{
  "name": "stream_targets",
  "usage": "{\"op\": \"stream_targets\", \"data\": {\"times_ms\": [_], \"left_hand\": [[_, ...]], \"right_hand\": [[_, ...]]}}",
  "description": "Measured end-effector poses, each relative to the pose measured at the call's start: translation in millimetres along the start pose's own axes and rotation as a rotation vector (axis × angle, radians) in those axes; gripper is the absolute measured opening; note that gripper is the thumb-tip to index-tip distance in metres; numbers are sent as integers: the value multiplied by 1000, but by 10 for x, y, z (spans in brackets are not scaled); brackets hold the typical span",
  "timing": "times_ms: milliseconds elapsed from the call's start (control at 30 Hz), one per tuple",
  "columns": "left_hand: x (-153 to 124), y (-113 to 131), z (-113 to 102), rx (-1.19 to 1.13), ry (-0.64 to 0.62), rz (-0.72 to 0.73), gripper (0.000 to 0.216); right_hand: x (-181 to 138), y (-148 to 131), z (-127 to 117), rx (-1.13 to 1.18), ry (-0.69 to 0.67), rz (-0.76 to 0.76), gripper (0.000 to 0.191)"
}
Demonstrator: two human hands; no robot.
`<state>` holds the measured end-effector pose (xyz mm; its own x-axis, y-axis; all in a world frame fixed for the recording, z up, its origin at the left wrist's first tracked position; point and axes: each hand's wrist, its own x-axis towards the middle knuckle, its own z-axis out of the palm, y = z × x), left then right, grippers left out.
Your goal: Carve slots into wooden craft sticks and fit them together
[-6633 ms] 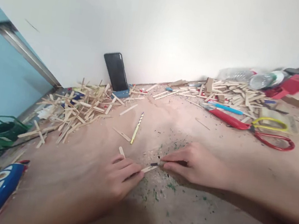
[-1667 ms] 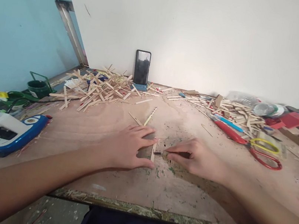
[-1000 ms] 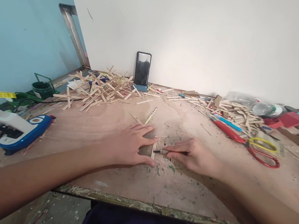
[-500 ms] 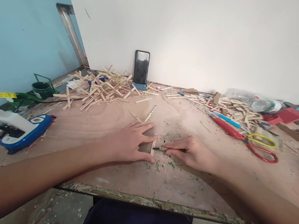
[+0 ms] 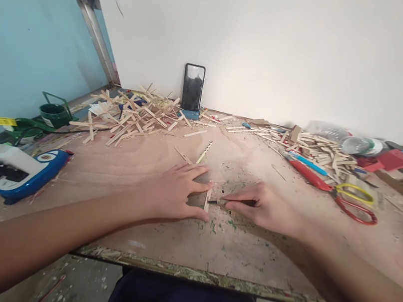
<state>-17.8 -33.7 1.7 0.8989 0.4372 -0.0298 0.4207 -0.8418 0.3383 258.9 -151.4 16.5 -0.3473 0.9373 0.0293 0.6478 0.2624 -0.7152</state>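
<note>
A wooden craft stick [image 5: 207, 198] lies on the tabletop, pointing away from me. My left hand [image 5: 176, 192] rests flat with fingers spread; its thumb and index tip press on the two ends of the stick. Coming from the other side, my right hand [image 5: 257, 205] is closed in a pinch around a small craft knife [image 5: 214, 201]. The knife's dark blade tip touches the middle of the stick. My fingers cover most of the handle. Just beyond my left hand lie a patterned pencil [image 5: 204, 152] and a thin stick [image 5: 182, 155].
Craft sticks [image 5: 142, 117] are heaped at the back left, with another pile [image 5: 323, 149] at the back right. A phone [image 5: 192, 88] leans on the wall. Red-and-yellow-handled scissors [image 5: 354, 204] lie right; a blue power strip [image 5: 30, 178] sits left. Green specks dot the wooden table [image 5: 150, 239].
The view has tilted slightly. Both hands keep nearly the same places, and the knife blade still touches the stick.
</note>
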Motion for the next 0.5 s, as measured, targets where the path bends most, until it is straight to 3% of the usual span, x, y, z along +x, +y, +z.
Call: {"op": "stream_targets", "data": {"times_ms": [500], "left_hand": [[-6,-6,0,27,-8,45,92]], "right_hand": [[21,11,15,-117,26,-90,43]]}}
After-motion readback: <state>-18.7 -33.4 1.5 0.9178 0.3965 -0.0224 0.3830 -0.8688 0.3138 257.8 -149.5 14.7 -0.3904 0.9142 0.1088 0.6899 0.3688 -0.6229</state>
